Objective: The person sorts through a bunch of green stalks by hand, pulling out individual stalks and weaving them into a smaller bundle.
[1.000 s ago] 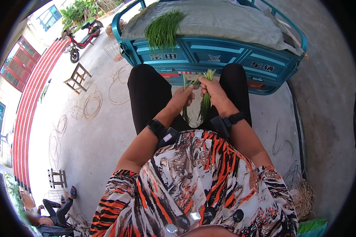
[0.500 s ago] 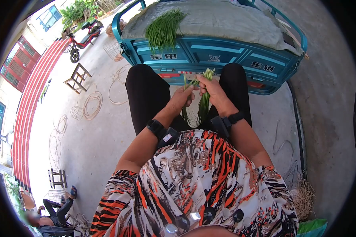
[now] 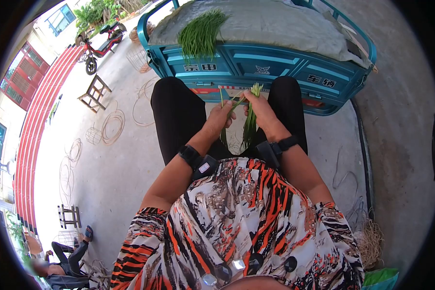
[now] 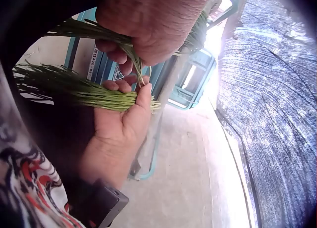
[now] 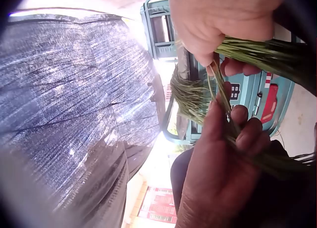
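My right hand (image 3: 262, 110) grips a bundle of chives (image 3: 250, 129), pale cut ends up and green leaves hanging down. In the left wrist view the same bundle (image 4: 106, 95) lies across the right palm, with the thumb over it near the pale ends. My left hand (image 3: 219, 121) holds a thinner bunch of chives, its leaves hanging below the fingers. A few stalks (image 5: 221, 87) stretch between the fingertips of both hands, pinched at each end. The hands are close together between the knees.
A blue-green cargo tricycle bed (image 3: 285, 63) stands just ahead, covered with a grey sheet (image 3: 275, 26). On its left edge lies a pile of chives (image 3: 201, 36). Wooden stools (image 3: 94, 93), wire coils (image 3: 113, 128), a red scooter (image 3: 101, 47) and a seated person (image 3: 67, 263) are left.
My left hand has shifted slightly left, away from the right, and stalks between them show more. The left knee has moved a little outward. The right hand keeps its grip on the bundle.
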Demonstrator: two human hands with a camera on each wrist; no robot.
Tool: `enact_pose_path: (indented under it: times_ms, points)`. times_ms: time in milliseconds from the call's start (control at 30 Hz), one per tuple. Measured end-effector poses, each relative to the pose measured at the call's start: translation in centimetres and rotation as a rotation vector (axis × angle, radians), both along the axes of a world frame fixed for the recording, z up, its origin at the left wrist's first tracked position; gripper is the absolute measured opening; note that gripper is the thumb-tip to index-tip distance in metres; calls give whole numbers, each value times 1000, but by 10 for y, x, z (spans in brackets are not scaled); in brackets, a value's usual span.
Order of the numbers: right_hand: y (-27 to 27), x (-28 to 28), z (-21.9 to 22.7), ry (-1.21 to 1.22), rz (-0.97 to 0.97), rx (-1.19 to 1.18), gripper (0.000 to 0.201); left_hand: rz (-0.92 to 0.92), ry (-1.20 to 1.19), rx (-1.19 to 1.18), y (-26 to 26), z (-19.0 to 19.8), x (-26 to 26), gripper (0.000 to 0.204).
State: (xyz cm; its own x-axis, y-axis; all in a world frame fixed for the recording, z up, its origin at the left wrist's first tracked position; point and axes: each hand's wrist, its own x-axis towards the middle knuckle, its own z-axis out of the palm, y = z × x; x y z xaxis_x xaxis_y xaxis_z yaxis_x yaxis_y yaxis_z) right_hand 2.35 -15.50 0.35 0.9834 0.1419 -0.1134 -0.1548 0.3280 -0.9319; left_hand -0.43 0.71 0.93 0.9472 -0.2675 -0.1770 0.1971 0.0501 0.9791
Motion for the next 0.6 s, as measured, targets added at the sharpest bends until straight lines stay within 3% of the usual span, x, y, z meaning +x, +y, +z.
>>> enact_pose_path:
  times_ms: [333, 600]
  points:
    - [1, 2, 1, 114, -12, 168, 22, 41, -7, -8, -2, 1, -1, 33]
    - [5, 0, 2, 35, 103, 62, 25, -1, 9, 36, -4, -1, 0, 31]
